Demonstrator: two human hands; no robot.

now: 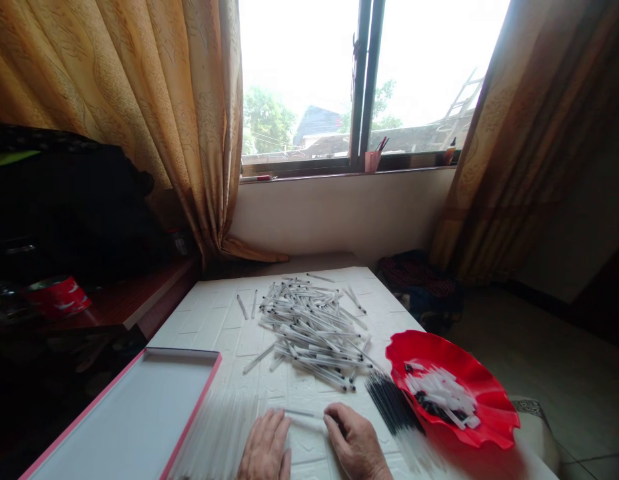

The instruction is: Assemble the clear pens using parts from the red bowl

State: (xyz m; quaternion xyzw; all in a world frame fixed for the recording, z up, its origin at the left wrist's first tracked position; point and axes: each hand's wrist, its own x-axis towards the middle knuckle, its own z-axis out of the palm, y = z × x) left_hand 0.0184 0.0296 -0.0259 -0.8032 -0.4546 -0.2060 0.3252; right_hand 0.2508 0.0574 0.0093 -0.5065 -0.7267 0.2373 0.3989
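Observation:
A slim clear pen (pixel 304 413) lies crosswise between my hands, low over the white table. My right hand (pixel 356 441) pinches its right end between thumb and forefinger. My left hand (pixel 264 445) rests flat, fingers stretched out, with the fingertips at the pen's left end. Left of it lies a row of clear pen barrels (pixel 214 433), slightly blurred. To the right of my right hand is a bundle of dark-filled refills (pixel 393 400) with pale ends. Beyond my hands spreads a heap of pens (pixel 314 327) with black ends.
A red wavy-rimmed plate (pixel 494 393) at the right holds white caps (pixel 442 390) and small black pieces. A shallow pink-edged box lid (pixel 134 407) stands at the left. The white brick-patterned table (pixel 219 313) faces a window; a red tin (pixel 59 298) sits on a side table.

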